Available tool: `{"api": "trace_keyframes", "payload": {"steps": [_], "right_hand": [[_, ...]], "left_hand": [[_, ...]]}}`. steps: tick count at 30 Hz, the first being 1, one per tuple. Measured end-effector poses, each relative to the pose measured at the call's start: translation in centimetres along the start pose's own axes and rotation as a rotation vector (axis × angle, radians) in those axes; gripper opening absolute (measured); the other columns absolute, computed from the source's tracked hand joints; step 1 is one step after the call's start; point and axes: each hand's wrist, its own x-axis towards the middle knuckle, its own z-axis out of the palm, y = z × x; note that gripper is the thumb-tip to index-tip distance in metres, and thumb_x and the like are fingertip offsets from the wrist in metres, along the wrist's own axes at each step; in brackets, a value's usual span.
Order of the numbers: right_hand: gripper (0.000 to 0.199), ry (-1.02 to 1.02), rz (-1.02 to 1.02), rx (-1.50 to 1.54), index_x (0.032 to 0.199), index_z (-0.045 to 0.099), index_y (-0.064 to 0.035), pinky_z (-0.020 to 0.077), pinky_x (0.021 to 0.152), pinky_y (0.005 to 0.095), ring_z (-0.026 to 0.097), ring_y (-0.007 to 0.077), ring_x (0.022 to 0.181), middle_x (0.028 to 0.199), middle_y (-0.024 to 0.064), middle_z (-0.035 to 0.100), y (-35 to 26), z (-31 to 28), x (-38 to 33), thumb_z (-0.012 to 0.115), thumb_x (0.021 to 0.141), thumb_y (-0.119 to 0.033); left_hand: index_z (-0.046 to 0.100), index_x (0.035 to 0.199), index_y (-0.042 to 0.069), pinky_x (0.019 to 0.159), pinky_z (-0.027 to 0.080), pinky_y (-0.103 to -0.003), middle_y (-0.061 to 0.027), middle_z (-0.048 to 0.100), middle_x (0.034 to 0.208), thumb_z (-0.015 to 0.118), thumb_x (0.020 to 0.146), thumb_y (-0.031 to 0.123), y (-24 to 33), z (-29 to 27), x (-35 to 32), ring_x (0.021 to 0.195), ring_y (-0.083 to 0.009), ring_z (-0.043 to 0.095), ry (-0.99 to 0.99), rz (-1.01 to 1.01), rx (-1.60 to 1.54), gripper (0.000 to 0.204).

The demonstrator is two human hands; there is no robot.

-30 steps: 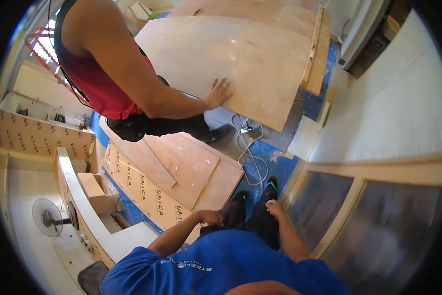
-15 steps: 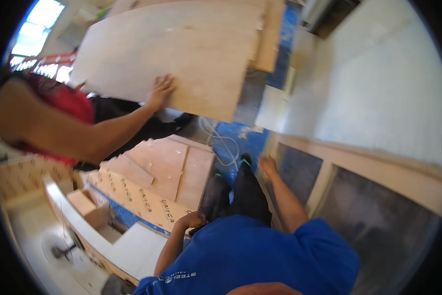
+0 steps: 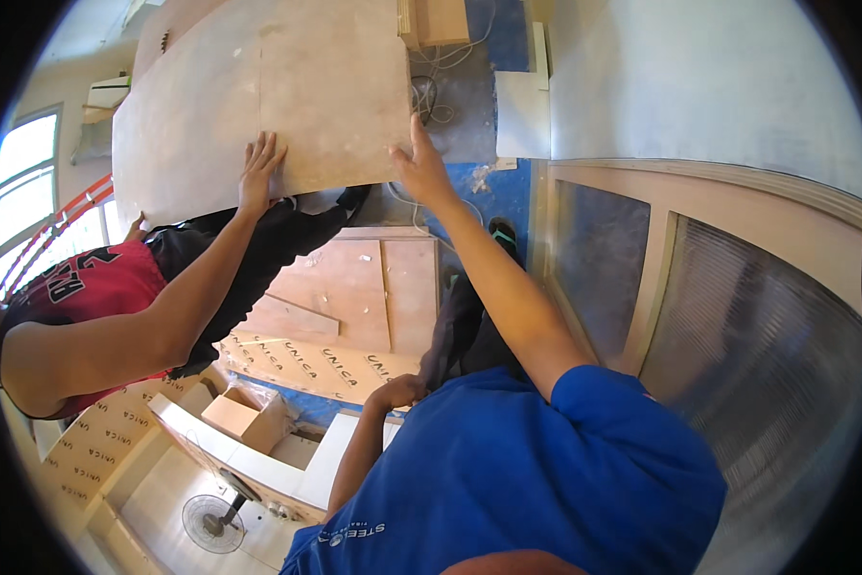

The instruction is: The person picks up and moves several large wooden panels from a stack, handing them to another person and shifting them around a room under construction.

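A large pale wood panel (image 3: 287, 96) lies across the upper part of the view. My right hand (image 3: 423, 171) reaches to its near right corner, thumb and a finger stretched apart at the edge; its other fingers are hidden. My left hand (image 3: 399, 391) stays low by my dark trousers, fingers curled; what they hold, if anything, is hidden. A co-worker's hand (image 3: 258, 172) rests flat on the panel's near edge, and the co-worker's other hand (image 3: 136, 228) is at its left end.
Wood sheets (image 3: 335, 287) lie beside my legs. White cables (image 3: 441, 57) trail over the blue floor covering (image 3: 493, 196). At my right stands a framed cabinet (image 3: 661, 287) with a white top (image 3: 709, 86). A fan (image 3: 215, 522) and cardboard box (image 3: 244, 417) are at lower left.
My right arm has swung forward and left, bringing the hand to the panel's corner. The panel sits further left in view, with the co-worker's hand still on it. My left hand remains low.
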Motion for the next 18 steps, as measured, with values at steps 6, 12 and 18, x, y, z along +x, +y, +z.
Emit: {"api": "trace_keyframes", "payload": {"steps": [6, 12, 18], "right_hand": [[0.073, -0.097, 0.045, 0.091, 0.146, 0.021, 0.0069, 0.0256, 0.112, 0.0337, 0.031, 0.0312, 0.140, 0.149, 0.0268, 0.031, -1.2, -0.9, -2.7, 0.060, 0.090, -0.017], [0.063, -0.085, 0.017, 0.103, 0.145, 0.024, 0.0064, 0.0360, 0.106, 0.0344, 0.047, 0.0281, 0.126, 0.140, 0.0238, 0.044, -2.0, -1.0, -3.4, 0.054, 0.093, -0.010], [0.061, -0.127, 0.278, 0.275, 0.147, 0.025, 0.0010, 0.0535, 0.077, 0.0292, 0.058, 0.0211, 0.108, 0.136, 0.0173, 0.049, -3.2, -0.8, -3.6, 0.050, 0.092, -0.005]], "left_hand": [[0.070, 0.081, 0.008, 0.071, 0.049, -0.043, -0.0130, 0.064, 0.076, 0.058, 0.077, 0.021, -4.2, 0.7, 3.9, 0.073, -0.0344, 0.060, -0.001, 0.553, 0.387, 0.018], [0.067, 0.081, 0.002, 0.058, 0.051, -0.043, -0.0141, 0.064, 0.077, 0.054, 0.077, 0.020, -6.1, 0.9, 6.1, 0.065, -0.0285, 0.062, -0.152, 0.524, 0.505, 0.023], [0.064, 0.073, 0.001, 0.058, 0.048, -0.040, -0.0121, 0.062, 0.072, 0.058, 0.080, 0.022, -5.7, 4.6, 8.6, 0.063, -0.0252, 0.059, -0.120, -0.011, -0.039, 0.023]]}}
